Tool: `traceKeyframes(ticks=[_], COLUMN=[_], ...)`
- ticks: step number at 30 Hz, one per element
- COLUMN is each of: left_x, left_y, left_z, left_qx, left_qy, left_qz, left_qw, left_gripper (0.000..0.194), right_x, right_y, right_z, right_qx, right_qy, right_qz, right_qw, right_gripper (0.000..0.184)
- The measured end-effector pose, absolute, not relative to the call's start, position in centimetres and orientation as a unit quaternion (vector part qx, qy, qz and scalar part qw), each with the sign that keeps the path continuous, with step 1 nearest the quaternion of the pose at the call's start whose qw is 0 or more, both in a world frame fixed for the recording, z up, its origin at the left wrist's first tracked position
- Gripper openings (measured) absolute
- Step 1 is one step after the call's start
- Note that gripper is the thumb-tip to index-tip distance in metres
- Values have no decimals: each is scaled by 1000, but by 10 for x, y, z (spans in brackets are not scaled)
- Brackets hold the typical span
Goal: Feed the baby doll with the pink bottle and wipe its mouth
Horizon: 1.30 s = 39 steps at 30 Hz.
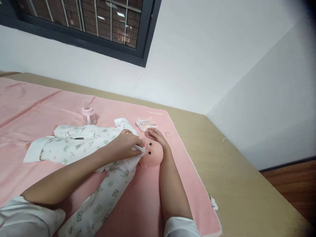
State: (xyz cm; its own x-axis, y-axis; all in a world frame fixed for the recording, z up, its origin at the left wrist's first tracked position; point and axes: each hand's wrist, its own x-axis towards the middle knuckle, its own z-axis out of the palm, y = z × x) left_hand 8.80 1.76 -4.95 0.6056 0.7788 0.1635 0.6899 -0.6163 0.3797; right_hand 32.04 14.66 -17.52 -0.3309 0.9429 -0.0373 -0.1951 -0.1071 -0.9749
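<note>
A baby doll [152,155] in a white outfit with green animal prints lies on its back on a pink blanket [148,204], head to the right. My left hand [126,144] pinches a white tissue [139,150] against the doll's mouth and chin. My right hand [155,135] rests along the far side of the doll's head, with its fingers stretched out. Just beyond these fingers lies a clear plastic packet [146,124] with printing on it. The doll's chest is partly hidden by my left forearm.
A pink baby bottle [89,115] stands upright beyond the doll. A small clear item [168,134] lies right of my right hand. A white bit [213,203] sits at the blanket's right edge. The wooden surface [209,154] meets white walls below a barred window [98,23].
</note>
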Motion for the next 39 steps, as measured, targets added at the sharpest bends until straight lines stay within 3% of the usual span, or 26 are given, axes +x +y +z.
traceKeyframes(ticks=[26, 39], left_x=[85, 85], left_y=[35, 37], left_z=[-65, -59], left_qx=[872, 872], left_qy=[440, 422], left_qz=[203, 224], left_qw=[73, 105], left_gripper=[23, 34], right_x=[321, 321], right_y=[149, 151], right_z=[-175, -178], right_qx=[-387, -386], right_qy=[-487, -491], right_qz=[647, 646], right_qw=[441, 439], right_gripper=[42, 42])
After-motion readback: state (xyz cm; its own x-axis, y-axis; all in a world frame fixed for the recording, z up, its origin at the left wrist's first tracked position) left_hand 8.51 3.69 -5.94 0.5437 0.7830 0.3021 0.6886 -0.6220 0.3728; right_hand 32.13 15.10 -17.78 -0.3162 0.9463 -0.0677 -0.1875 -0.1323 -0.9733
